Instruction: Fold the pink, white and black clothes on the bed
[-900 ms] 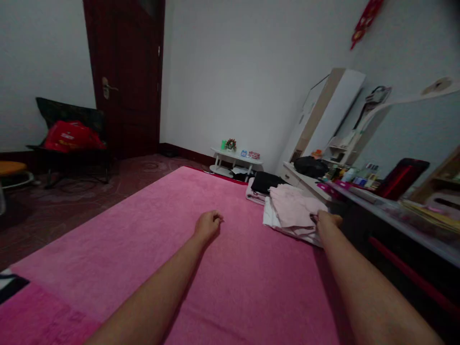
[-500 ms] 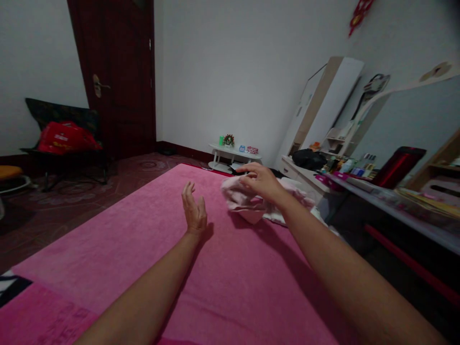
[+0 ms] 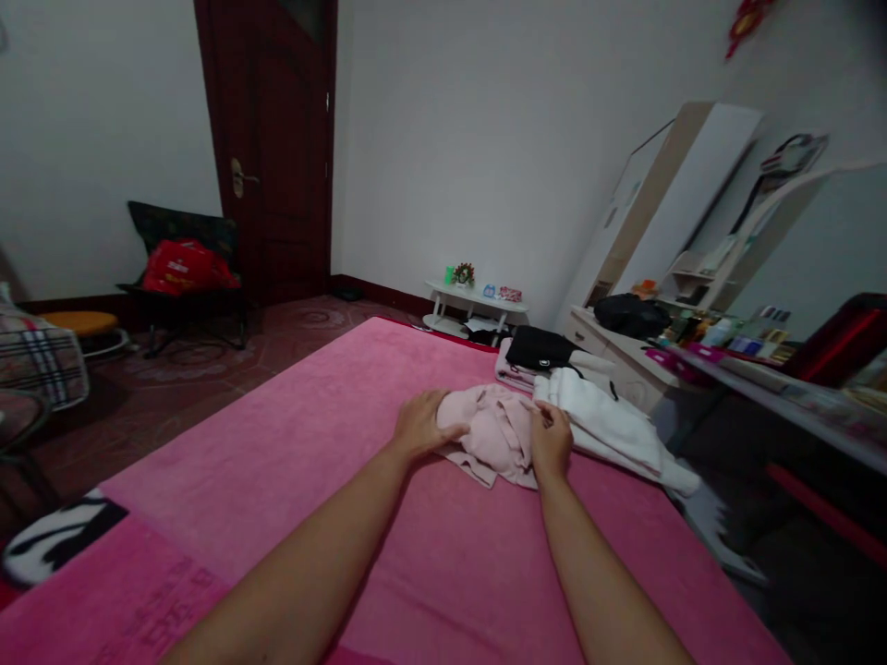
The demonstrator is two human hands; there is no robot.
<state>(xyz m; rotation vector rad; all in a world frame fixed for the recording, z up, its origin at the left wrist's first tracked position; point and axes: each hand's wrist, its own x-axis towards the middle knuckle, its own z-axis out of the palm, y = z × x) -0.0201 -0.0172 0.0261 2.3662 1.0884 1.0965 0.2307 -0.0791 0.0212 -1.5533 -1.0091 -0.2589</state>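
Note:
A crumpled pale pink piece of clothing (image 3: pixel 489 429) lies in a bundle on the pink bedspread (image 3: pixel 291 443). My left hand (image 3: pixel 421 427) grips its left side, thumb across the cloth and fingers partly hidden behind it. On the opposite side, my right hand (image 3: pixel 552 441) is closed with thumb and finger pinched at the bundle's edge. Folded white clothing (image 3: pixel 606 420) sits just right of my right hand. Behind it lie a folded black garment (image 3: pixel 540 348) and a pink folded one (image 3: pixel 514 368) partly under it.
Along the right stand a white dresser (image 3: pixel 602 342) with bottles and a black bag (image 3: pixel 632 316) on it. Beyond the bed's far edge is a low white table (image 3: pixel 478 297). At the left, a chair (image 3: pixel 184 220) holds a red bag (image 3: pixel 187 268) near the dark door (image 3: pixel 277 157).
The pink clothing has come down onto the bed from my right hand's hold. My left hand, apart and empty before, now grips its left side. The view has turned slightly left.

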